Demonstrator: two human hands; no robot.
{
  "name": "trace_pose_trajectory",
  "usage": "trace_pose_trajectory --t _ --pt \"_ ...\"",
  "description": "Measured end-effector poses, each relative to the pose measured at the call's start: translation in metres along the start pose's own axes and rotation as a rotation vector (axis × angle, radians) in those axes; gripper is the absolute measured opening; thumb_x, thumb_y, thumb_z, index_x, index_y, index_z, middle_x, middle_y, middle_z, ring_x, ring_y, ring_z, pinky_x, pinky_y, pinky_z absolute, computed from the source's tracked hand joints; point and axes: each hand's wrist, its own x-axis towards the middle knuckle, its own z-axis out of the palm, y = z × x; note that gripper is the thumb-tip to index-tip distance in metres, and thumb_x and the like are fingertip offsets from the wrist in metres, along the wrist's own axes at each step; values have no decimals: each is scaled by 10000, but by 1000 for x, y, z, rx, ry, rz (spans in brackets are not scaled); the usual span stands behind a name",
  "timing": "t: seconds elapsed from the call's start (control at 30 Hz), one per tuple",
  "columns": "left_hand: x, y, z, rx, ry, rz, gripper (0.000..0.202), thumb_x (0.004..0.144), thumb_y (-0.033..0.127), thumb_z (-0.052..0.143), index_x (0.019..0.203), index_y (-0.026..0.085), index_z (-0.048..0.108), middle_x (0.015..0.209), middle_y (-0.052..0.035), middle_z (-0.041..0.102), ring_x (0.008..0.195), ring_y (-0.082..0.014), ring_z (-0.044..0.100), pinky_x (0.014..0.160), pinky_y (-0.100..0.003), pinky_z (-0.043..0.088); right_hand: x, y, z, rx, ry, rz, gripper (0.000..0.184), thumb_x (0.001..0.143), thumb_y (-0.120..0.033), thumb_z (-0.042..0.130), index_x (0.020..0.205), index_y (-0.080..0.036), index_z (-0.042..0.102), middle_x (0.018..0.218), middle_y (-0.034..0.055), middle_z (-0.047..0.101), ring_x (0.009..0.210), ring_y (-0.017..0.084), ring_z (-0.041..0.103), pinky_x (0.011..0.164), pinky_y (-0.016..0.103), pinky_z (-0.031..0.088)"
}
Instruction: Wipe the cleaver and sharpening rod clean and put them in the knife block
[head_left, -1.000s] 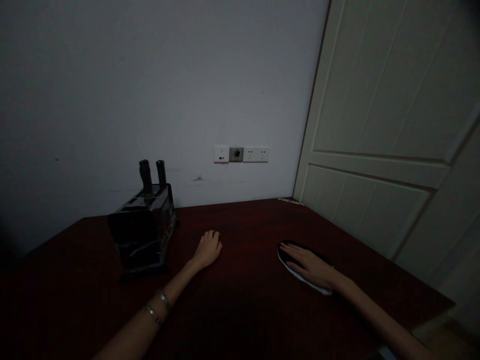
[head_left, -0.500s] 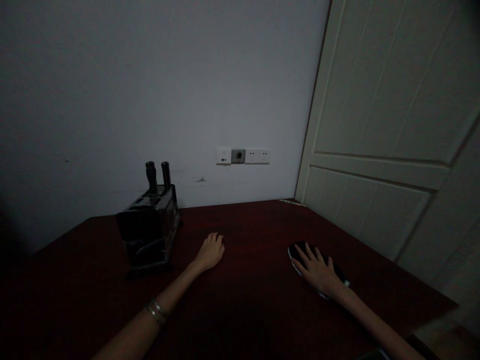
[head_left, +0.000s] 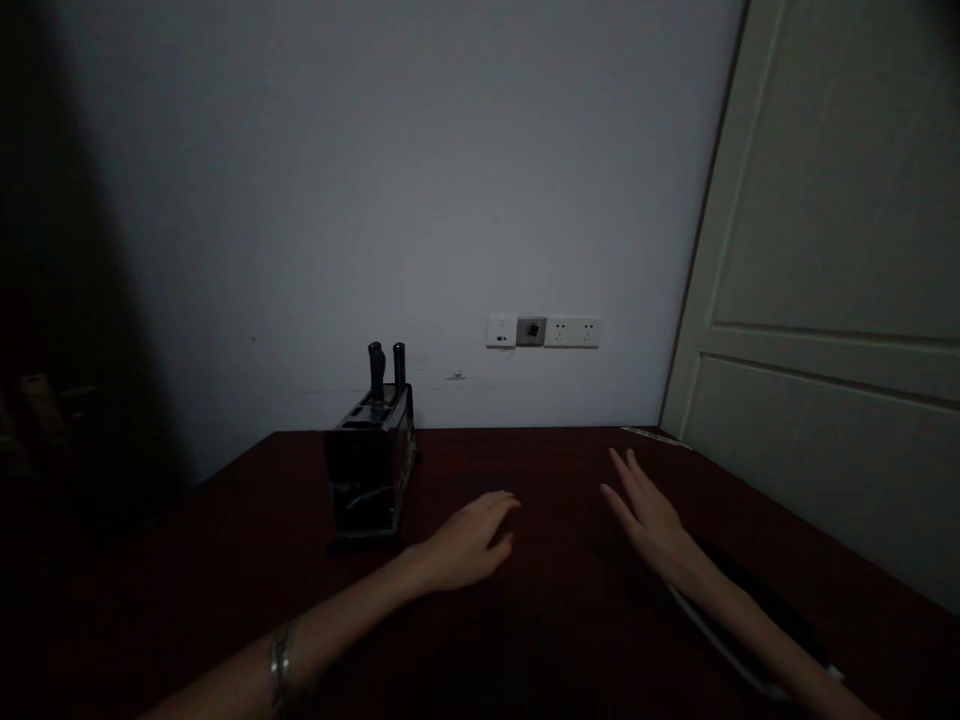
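The room is dim. My left hand hovers low over the dark red table, fingers loosely stretched out, holding nothing; a bracelet circles that wrist. My right hand is lifted above the table with fingers spread and straight, empty. Under my right forearm lies a flat dark object with a white rim, partly hidden by the arm. A dark knife block with two black handles sticking up stands to the left of my left hand.
A pale wall runs behind the table with a row of white sockets and a switch. A cream panelled door stands along the table's right side. Deep shadow covers the left.
My right hand has lifted off the flat dark object and moved forward. My left hand has risen slightly off the table. The view has shifted, so the knife block and sockets sit further right.
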Motion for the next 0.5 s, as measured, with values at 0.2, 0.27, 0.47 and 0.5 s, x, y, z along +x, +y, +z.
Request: trace_pose_trajectory --t 0.2,0.27,0.47,0.5 --pt "-25 27 -128 375 509 200 297 763 105 450 1034 172 553 1212 -91 528 1185 -213 414 1006 -452 300 79 -99 25 603 -298 14 805 789 -615 344 1409 -147 132 1479 64 64 1347 166 35 1093 324 -31" --pt "-26 5 -162 348 737 39 223 766 112 445 937 173 573 1165 -78 549 1127 -198 461 979 -420 334 98 -132 39 773 -443 63 808 786 -593 392 1409 -149 131 1480 56 60 1348 154 31 1095 310 -14" --pt "-31 -104 -207 -319 781 -841 270 786 277 399 1008 195 530 1239 -90 478 1167 -241 400 954 -383 336 120 -206 84 940 -684 187 770 770 -661 319 1402 -295 74 1485 66 6 1328 338 86 891 634 320" --pt "-34 -120 -206 -377 730 -912 285 784 308 388 982 168 540 1171 -132 520 1107 -271 451 899 -407 379 121 -212 91 964 -715 210 792 760 -675 321 1401 -302 43 1483 86 -14 1316 372 105 829 656 351"
